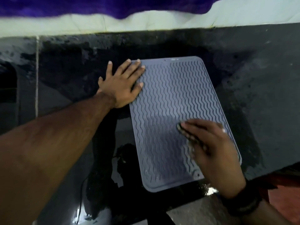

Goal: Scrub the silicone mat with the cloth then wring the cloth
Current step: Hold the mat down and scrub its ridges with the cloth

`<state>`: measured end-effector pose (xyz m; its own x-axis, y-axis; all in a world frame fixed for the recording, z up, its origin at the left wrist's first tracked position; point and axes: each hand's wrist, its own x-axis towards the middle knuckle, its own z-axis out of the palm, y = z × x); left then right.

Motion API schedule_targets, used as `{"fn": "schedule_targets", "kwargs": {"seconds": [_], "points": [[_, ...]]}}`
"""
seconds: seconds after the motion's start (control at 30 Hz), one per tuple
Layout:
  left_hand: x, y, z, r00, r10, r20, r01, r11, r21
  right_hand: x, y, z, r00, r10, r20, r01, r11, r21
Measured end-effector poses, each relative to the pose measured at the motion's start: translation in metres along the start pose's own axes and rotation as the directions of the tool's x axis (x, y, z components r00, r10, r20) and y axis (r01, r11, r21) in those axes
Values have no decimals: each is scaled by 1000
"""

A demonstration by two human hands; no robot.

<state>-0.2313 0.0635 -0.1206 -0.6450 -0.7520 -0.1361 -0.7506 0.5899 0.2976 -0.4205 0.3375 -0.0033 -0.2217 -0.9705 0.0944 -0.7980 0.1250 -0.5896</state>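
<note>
Right now my left hand (121, 83) lies flat with its fingers spread straight, the fingertips pressing on the far left corner of the mat (172, 101) and the palm on the counter just beside that edge; I judge it is there to pin the mat so it does not slide under the rubbing. My right hand (212, 153) sits over the near right part of the mat, fingers curled down over the cloth (184, 129), of which only a dark bunched edge shows under the fingertips, pressed against the mat's wavy ridges. That hand is blurred, so I cannot tell how much cloth it has hold of. A dark band (243, 202) wraps the right wrist. The mat lies flat and skewed on the black counter (259, 95), its near right corner close to the counter's front edge, and wet glints show on the counter just beside that corner. Beyond the mat's far edge runs a pale ledge (81, 25) with a purple fabric (81, 5) hanging over it. I judge scrubbing is under way, with wringing not yet begun.
</note>
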Motion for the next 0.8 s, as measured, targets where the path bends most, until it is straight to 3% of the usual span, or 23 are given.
{"fn": "schedule_targets", "kwargs": {"seconds": [0.13,0.43,0.8], "points": [[1,1,2,999,45,1,-45,999,29,80,9,20,999,50,-13,-50,999,-18],[5,1,0,994,101,48,-104,992,77,229,34,73,1000,11,1,-10,946,-324],[6,6,-4,993,22,114,-26,999,32,225,29,88,996,-58,68,83,871,-484]]}}
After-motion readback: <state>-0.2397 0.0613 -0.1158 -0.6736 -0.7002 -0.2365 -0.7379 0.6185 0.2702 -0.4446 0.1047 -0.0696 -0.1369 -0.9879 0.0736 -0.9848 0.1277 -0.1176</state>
